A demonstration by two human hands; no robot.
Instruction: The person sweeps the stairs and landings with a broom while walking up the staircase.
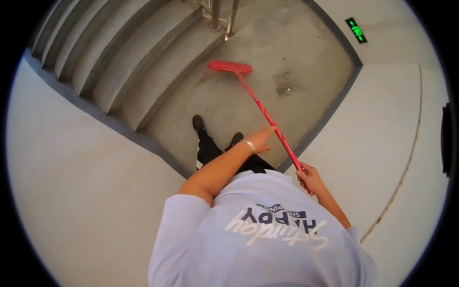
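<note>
A red broom has its head [229, 67] over the grey floor near the foot of the stairs. Its red handle [262, 107] slants down to the right toward my body. My right hand [309, 177] is closed around the handle close to its lower end. Just left of the handle's middle is my left hand [259, 140], slightly blurred, with a pale band at the wrist. Its fingers point toward the handle and the thumb is spread apart; whether a fingertip touches the handle is unclear.
Grey stairs [138, 52] rise at the upper left, beside metal railing posts [215, 16]. A dark stain [286, 88] marks the floor right of the broom head. White walls flank the landing, and a green lit sign [356, 30] hangs at the upper right.
</note>
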